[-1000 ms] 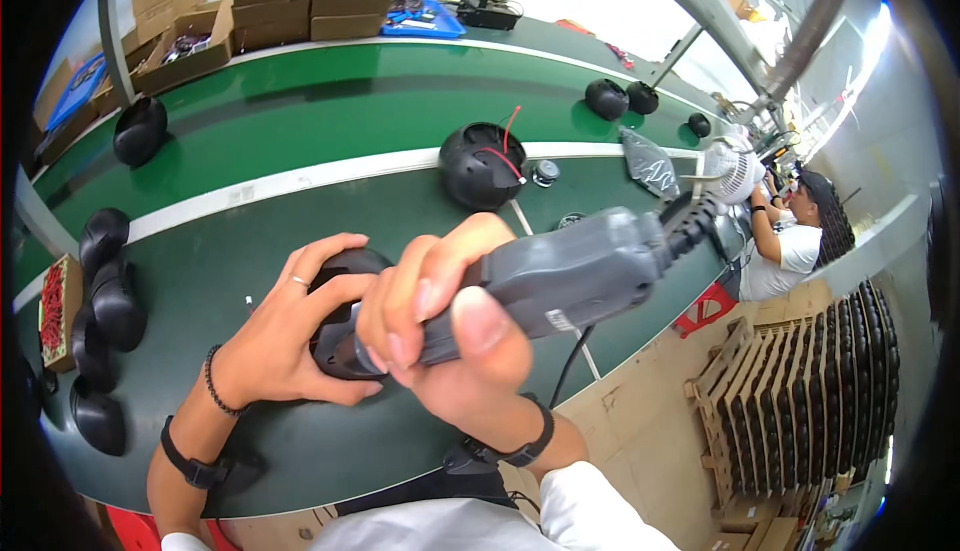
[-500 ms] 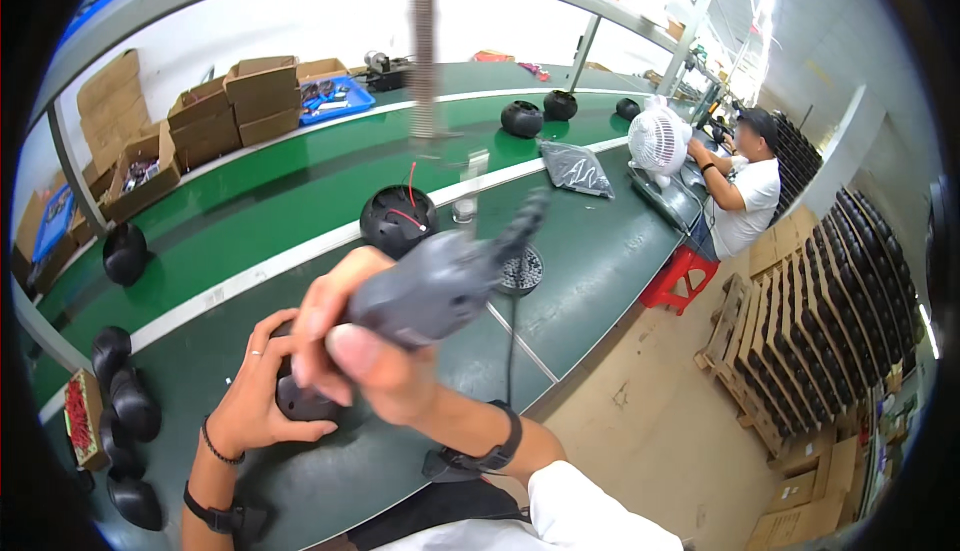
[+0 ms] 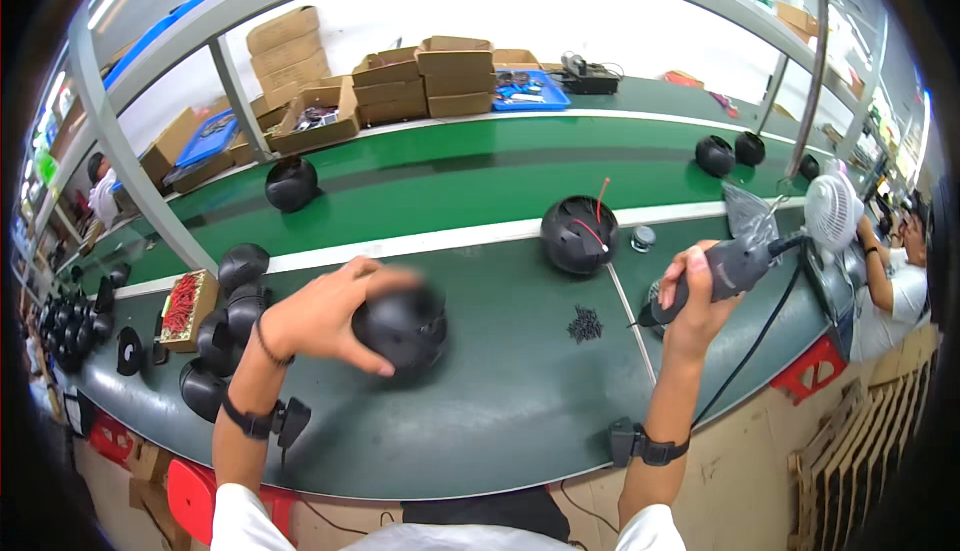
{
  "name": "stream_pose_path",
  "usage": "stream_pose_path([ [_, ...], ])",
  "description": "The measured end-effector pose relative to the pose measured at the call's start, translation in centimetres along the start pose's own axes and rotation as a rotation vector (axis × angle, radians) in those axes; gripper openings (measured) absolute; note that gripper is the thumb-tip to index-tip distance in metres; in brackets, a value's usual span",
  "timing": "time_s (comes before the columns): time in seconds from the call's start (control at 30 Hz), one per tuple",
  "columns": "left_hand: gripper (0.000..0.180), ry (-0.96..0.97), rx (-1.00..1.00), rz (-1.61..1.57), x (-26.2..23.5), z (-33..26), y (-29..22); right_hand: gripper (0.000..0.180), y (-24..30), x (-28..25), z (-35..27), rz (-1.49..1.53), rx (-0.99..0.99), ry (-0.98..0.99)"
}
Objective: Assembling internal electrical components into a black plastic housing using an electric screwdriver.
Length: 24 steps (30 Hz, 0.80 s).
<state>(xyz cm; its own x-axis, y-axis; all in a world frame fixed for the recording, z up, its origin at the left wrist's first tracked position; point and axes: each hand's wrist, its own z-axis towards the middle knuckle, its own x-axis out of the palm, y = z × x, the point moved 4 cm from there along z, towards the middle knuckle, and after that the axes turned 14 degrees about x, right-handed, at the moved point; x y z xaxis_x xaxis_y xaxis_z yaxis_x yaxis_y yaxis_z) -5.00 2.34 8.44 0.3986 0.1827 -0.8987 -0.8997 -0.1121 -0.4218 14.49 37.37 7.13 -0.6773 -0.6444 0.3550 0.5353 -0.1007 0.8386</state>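
Observation:
My left hand (image 3: pixel 335 319) grips a round black plastic housing (image 3: pixel 405 333) on the dark green tabletop, its thumb on the near side and its fingers, partly blurred, over the top. My right hand (image 3: pixel 697 301) is closed around a dark grey electric screwdriver (image 3: pixel 738 267), whose tip points left and down. A cable runs from its back end. Between the hands lies a pile of small black screws (image 3: pixel 585 324). Behind the pile stands another round black housing (image 3: pixel 578 239) with red wires sticking out.
Black curved shells (image 3: pixel 243 266) and a box of red parts (image 3: pixel 188 311) are at the left. Behind runs a green conveyor belt (image 3: pixel 450 201) carrying round housings. Cardboard boxes (image 3: pixel 455 76) line the back. A small white fan (image 3: pixel 832 213) stands right, near a seated person (image 3: pixel 905 286).
My right hand has moved with the screwdriver from above the left hand out to the right. My left hand still grips the housing. The view has swung left.

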Motion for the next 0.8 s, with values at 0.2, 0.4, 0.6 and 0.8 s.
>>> stream_pose_path([
  [0.2, 0.112, -0.51, -0.189, 0.038, -2.1, 5.2, 9.9, 0.017, -3.0, 1.1, 0.0, 0.042, 0.077, 0.036],
  [0.4, 0.122, -0.901, -0.606, 0.081, 1.9, 13.2, 23.4, 0.019, -2.8, -0.2, -1.1, 0.043, 0.047, 0.016],
  [0.6, 0.132, -0.842, -0.798, 0.166, 3.8, 14.0, 27.3, 0.021, -3.1, -0.3, -0.8, 0.057, 0.089, -0.032],
  [0.8, 0.149, -0.477, -0.14, 0.256, 4.1, 19.7, 16.5, 0.014, -2.6, -0.4, -1.1, -0.041, 0.004, 0.008],
])
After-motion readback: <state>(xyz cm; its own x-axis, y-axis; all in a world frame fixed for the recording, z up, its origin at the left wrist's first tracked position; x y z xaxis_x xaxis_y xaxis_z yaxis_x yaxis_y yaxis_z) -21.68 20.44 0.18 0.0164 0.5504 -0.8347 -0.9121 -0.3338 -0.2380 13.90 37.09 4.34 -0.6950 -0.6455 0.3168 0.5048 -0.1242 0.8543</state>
